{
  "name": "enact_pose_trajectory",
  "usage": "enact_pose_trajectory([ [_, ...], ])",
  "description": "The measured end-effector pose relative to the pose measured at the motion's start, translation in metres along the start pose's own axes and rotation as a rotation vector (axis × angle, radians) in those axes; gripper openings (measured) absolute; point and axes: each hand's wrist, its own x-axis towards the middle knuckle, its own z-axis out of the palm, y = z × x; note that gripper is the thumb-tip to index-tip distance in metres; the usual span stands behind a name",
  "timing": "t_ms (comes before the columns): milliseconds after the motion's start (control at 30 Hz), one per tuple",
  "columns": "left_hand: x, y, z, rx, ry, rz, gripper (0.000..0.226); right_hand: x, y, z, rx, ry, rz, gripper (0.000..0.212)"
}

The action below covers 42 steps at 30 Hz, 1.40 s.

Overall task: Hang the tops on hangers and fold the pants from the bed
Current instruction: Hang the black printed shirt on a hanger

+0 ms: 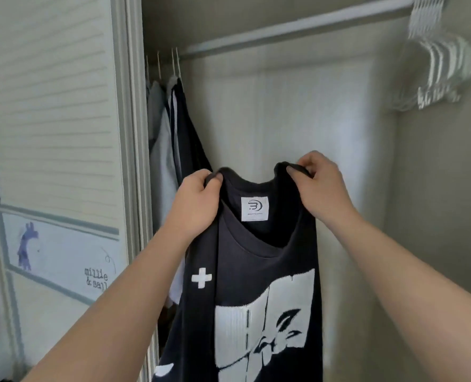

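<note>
Currently a black printed tank top (256, 257) is being held up, one strap being pinched in the left hand (198, 201), the other in the right hand (321, 186). No hanger is in it yet. Hung tops (170, 128) are showing beyond the left hand, spare white hangers (438, 70) above the right.

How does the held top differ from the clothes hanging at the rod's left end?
The black top is held by its shoulders in the left hand and right hand, no hanger visible; the hung clothes hang from the rod. The black top faces the camera, print and label showing; the hung clothes hang edge-on, bunched. Both include dark fabric.
</note>
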Motion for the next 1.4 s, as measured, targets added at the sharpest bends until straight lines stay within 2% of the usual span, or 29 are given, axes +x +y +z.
enact_pose_trajectory([
  [200, 0.125, 0.040, -0.004, 0.077, -0.012, 0.194, 0.044, 0.108, -0.037, -0.011, -0.237, 0.001, -0.102, 0.019],
  [467, 0.236, 0.105, 0.028, 0.117, 0.020, 0.279, 0.038, 0.212, -0.090, -0.056, -0.771, -0.107, -0.209, 0.010],
  [533, 0.256, 0.119, 0.038, 0.118, 0.025, 0.266, 0.037, 0.226, -0.101, -0.068, -0.938, -0.115, -0.207, 0.018],
  [600, 0.272, 0.130, 0.050, 0.110, 0.021, 0.248, 0.035, 0.234, -0.110, -0.081, -1.111, -0.073, -0.220, 0.028],
  [700, 0.285, 0.143, 0.072, 0.120, 0.001, 0.246, 0.031, 0.242, -0.115, -0.105, -1.390, 0.101, -0.268, 0.028],
  [800, 0.289, 0.153, 0.093, 0.157, 0.009, 0.263, 0.031, 0.249, -0.108, -0.129, -1.616, 0.244, -0.152, 0.033],
  [933, 0.295, 0.158, 0.112, 0.213, 0.017, 0.283, 0.031, 0.252, -0.086, -0.154, -1.676, 0.283, 0.075, 0.045],
  [1033, 0.299, 0.154, 0.117, 0.262, 0.009, 0.297, 0.032, 0.251, -0.069, -0.162, -1.704, 0.274, 0.144, 0.044],
  [1400, 0.312, 0.134, 0.118, 0.362, 0.024, 0.308, 0.030, 0.266, -0.052, -0.171, -1.688, 0.337, 0.033, 0.036],
])
